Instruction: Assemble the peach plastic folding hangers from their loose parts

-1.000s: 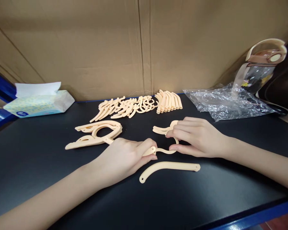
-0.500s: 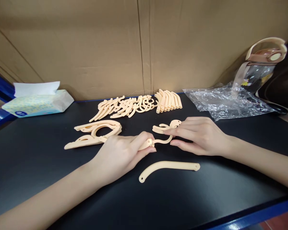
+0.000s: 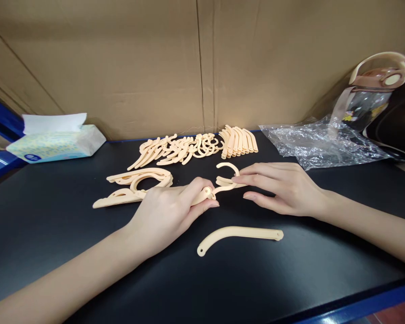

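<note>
My left hand (image 3: 170,209) is closed round a cream plastic hanger arm (image 3: 199,196), its holed end poking out between thumb and forefinger. A cream hanger hook (image 3: 235,168) joins that end and curls up and back to the left. My right hand (image 3: 278,186) lies low on the right, fingers stretched out and thumb apart. Its fingertips touch another cream hanger piece (image 3: 224,181) beside the hook; most of that piece is hidden. In front of both hands a bent, loose hanger arm (image 3: 239,232) rests on the black table, a hole at each end.
Folded hangers (image 3: 116,197) lie left of my left hand. Behind are a pile of cream hanger parts (image 3: 178,149) and a row of bent arms (image 3: 238,141). A tissue pack (image 3: 59,144) stands left; crumpled clear plastic (image 3: 320,144) and a drink bottle (image 3: 367,105) are right.
The hook has swung upward and its curve now shows clear of my right fingers. The holed end of the piece by my right hand is no longer visible. My left hand keeps its grip.
</note>
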### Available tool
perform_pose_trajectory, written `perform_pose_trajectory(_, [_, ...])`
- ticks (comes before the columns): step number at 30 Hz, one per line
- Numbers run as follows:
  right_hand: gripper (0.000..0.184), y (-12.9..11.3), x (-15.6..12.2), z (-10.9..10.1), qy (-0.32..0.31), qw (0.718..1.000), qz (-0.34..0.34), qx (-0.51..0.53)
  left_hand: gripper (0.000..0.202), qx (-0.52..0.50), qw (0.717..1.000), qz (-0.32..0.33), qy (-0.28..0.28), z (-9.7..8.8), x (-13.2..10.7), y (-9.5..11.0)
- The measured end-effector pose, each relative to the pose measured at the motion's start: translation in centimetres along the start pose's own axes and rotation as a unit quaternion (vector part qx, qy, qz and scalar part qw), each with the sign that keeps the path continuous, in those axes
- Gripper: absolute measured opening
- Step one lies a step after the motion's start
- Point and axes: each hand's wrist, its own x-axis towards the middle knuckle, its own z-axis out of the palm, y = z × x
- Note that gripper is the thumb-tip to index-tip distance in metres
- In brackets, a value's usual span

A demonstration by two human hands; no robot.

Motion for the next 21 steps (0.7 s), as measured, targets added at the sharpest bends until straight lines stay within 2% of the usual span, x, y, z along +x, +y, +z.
perform_pose_trajectory(14, [0.028,-0.06,-0.01,0.00,0.007,1.000,-0.012,-0.026,0.039,-0.009,1.000,0.001,-0.023,-0.03,0.00,-0.15])
perform_pose_trajectory(21, [0.036,0.01,-0.01,0.24,-0.052,0.998,-0.003,0.022,0.036,-0.033,0.999,0.008,-0.039,0.11,-0.06,-0.17])
